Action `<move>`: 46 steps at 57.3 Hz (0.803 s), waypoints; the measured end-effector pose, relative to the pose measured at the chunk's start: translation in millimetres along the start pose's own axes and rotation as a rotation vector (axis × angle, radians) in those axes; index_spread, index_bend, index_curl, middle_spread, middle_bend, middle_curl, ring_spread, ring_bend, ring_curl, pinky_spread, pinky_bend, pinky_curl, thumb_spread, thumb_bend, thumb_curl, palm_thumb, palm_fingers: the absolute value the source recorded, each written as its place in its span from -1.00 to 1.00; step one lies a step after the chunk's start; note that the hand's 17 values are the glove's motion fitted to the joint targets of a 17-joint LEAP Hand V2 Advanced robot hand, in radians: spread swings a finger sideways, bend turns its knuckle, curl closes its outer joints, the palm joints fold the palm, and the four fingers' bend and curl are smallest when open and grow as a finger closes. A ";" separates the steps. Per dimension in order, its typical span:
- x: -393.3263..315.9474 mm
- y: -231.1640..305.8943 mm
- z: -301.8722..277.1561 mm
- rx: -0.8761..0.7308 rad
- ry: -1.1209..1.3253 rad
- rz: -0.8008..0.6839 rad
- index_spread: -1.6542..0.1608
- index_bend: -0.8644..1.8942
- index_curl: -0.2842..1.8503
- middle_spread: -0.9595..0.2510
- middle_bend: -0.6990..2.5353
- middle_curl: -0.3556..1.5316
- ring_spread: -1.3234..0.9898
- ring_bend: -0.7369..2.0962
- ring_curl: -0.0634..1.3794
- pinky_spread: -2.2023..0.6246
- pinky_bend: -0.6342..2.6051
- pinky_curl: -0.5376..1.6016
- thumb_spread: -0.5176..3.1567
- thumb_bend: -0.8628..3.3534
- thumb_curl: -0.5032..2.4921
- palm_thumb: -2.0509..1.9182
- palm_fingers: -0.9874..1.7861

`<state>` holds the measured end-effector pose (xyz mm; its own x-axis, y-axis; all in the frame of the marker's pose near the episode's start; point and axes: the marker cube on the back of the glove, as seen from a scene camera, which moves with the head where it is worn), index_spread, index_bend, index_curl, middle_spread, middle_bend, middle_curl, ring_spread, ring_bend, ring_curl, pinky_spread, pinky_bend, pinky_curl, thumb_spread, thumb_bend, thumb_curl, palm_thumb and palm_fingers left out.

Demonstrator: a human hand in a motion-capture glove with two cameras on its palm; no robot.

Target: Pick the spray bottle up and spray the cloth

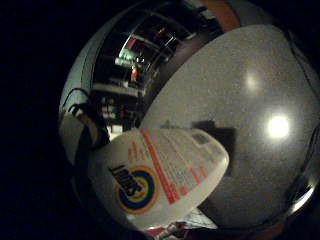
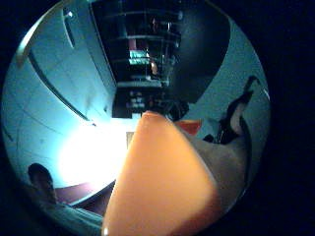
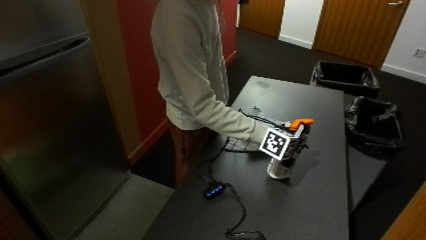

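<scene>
A tall stainless steel refrigerator (image 3: 56, 110) fills the 9 o'clock side of the outside view, cut off at the frame edge. A long dark grey speckled table (image 3: 299, 200) runs from 6 o'clock toward 12 o'clock. Two black-lined waste bins (image 3: 373, 122) stand on the floor at 2 o'clock; their contents cannot be made out. A person in a light grey sweatshirt (image 3: 190, 65) stands at the table's edge at 11 o'clock.

The white plastic spray bottle with an orange trigger head (image 3: 287, 150) stands upright on the table near centre. The gloved right hand (image 3: 296, 145) wraps around the bottle's neck, mostly hidden behind the glove's fittings. In the little finger side view the bottle's labelled body (image 1: 160, 172) sits close to the palm.

A pale cloth (image 3: 241, 144) lies on the table at 9 o'clock of the bottle, partly covered by the sleeve.
</scene>
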<state>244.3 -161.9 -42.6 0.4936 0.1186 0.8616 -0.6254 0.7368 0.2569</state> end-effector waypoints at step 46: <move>-162.3 93.6 40.1 -0.412 1.486 0.005 0.64 -0.04 -0.22 0.39 -0.17 -0.06 0.01 0.00 -0.26 0.42 -0.41 -0.14 -0.60 -0.61 -0.16 0.49 0.71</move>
<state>81.4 -138.9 -140.9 0.7853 0.4715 -0.4011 -0.5475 0.8314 -0.0946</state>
